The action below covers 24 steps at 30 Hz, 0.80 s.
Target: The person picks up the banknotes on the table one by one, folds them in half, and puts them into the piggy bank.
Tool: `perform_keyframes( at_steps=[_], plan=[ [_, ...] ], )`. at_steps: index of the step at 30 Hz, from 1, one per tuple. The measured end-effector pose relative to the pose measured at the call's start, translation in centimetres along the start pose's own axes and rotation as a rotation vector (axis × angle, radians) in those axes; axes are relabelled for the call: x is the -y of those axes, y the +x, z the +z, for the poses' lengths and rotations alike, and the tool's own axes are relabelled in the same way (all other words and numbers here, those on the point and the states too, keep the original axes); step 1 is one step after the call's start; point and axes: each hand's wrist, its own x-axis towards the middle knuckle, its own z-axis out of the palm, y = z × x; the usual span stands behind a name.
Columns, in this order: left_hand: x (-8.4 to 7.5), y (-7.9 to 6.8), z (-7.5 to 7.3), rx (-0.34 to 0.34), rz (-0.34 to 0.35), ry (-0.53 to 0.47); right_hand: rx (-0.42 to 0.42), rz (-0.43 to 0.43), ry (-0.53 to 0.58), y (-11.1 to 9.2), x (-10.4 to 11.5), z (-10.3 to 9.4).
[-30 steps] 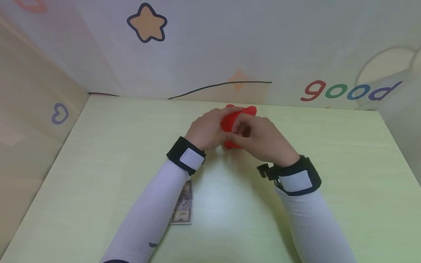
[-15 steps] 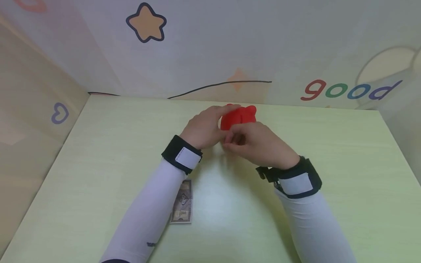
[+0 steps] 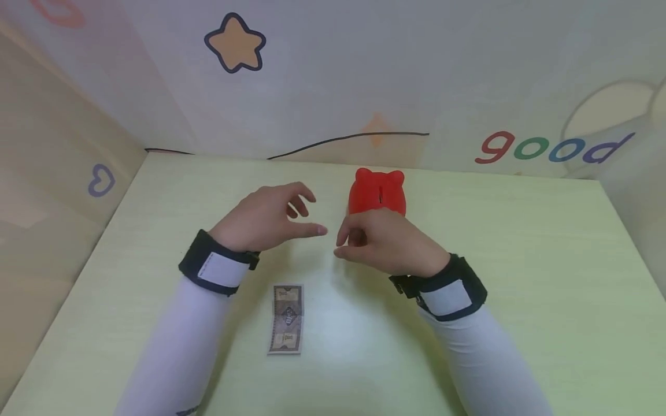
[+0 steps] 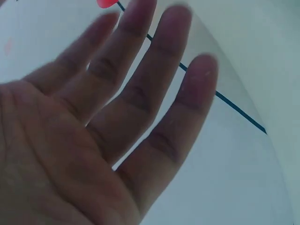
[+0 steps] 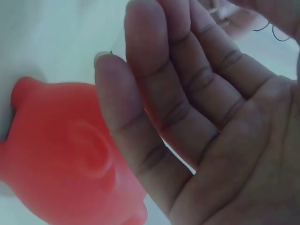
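A red piggy bank (image 3: 372,193) with a slot in its top stands near the back of the table; its lower front is hidden behind the right hand. My right hand (image 3: 392,242) hovers just in front of it, fingers loosely bent with nothing between them. The right wrist view has the piggy bank (image 5: 70,150) beside the relaxed fingers (image 5: 150,79). Farther left, my left hand (image 3: 265,216) is apart from the bank, its fingers spread and holding nothing. A brown printed banknote (image 3: 286,319) lies flat on the table between the forearms.
The pale wooden table (image 3: 546,260) meets a printed backdrop (image 3: 322,75) just behind the piggy bank. Side panels rise at the left and right. Both wrists wear black straps, the left strap (image 3: 218,266) being close to the table's left part.
My left hand has let go of the piggy bank and moved left. The right hand has drawn back toward me and slightly left, uncovering the slot. The whole banknote now shows.
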Motion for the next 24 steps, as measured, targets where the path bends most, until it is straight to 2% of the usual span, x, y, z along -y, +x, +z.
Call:
perform_keyframes(
  at_steps=[7, 13, 18, 24],
  plan=[
    [2.2, -2.6, 0.3, 0.106, 0.002, 0.066, 0.028, -0.020, -0.023, 0.5, 0.1, 0.7],
    [3.6, -4.1, 1.2, 0.205, -0.002, 0.038, 0.084, -0.015, -0.027, 1.1, 0.4, 1.9],
    [4.7, -4.3, 2.3, 0.272, -0.009, 0.005, 0.167, 0.001, -0.040, 1.6, 0.8, 3.4],
    [5.4, -3.7, 3.4, 0.328, 0.027, -0.019, 0.248, 0.020, -0.089, 2.1, 1.3, 5.3]
  ],
)
